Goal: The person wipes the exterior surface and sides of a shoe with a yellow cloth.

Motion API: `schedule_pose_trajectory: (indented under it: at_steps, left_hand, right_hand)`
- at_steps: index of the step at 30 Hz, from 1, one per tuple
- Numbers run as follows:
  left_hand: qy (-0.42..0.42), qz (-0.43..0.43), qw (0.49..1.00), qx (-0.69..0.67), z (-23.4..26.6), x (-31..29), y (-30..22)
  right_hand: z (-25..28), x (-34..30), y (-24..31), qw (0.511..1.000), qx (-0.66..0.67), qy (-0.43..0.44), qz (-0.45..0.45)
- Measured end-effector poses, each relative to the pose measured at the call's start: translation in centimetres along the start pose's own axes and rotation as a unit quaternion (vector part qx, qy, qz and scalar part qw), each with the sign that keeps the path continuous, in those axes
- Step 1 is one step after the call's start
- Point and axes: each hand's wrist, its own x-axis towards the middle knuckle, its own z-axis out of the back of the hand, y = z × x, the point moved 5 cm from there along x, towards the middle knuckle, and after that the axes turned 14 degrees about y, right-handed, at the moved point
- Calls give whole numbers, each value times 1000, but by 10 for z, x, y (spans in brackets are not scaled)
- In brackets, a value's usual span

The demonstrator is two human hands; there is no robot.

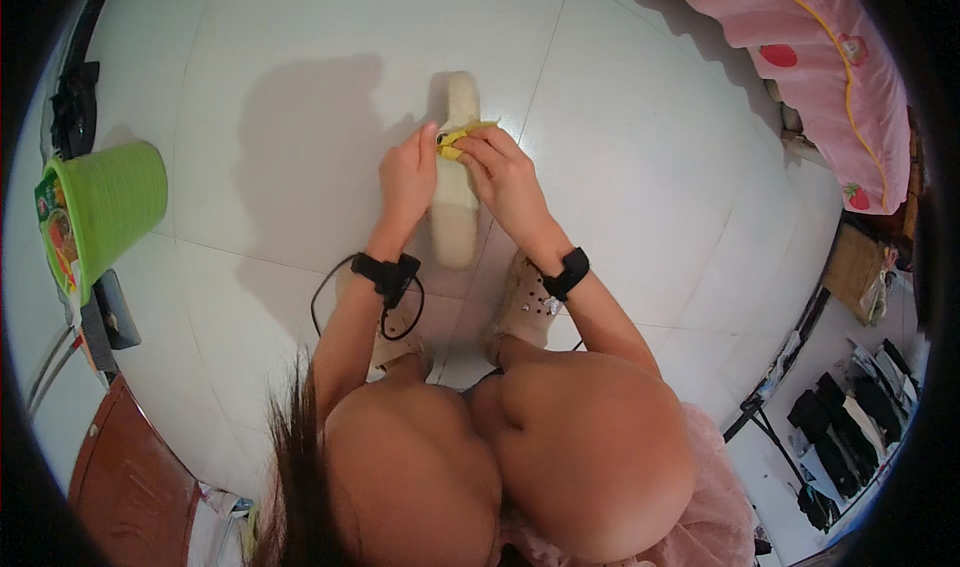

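Note:
A long, cream, fuzzy object, which looks like a soft toy or cushion, lies lengthwise on the floor in front of me. Around its narrower middle is a yellow piece with a small dark round spot. My left hand is closed at the left side of that yellow piece, its fingertips against the edge. From the right, my right hand pinches the yellow piece between thumb and fingers. What lies under the fingertips is partly hidden. Both wrists wear black bands, and a black cable loops from the left one.
Pale tiles cover the floor. A green bin stands at the left, near a brown wooden panel. Pink strawberry-patterned cloth hangs at the upper right. Dark items sit on a rack at the lower right. My shoes are close behind the cream object.

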Motion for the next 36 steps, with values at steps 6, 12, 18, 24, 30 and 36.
schedule_pose_trajectory:
  at_steps: [6,12,18,24,30,36]
  left_hand:
    - [41,3,999,11,-3,-1,-2]
    - [-8,-24,995,-101,-12,-7,3]
    - [-26,-2,999,-45,-6,-8,11]
    - [141,-10,989,49,-11,2,-21]
    - [24,-10,998,-49,-10,-7,-6]
    - [-117,13,988,-102,32,21,-31]
  right_hand:
    - [-4,-30,-2,998,22,63,9]
    - [-1,-17,-8,994,89,15,-66]
    - [-22,-56,12,993,30,107,39]
    - [4,-31,-2,999,29,35,24]
    - [-24,-70,18,989,31,123,74]
    - [-5,-65,8,981,-36,149,119]
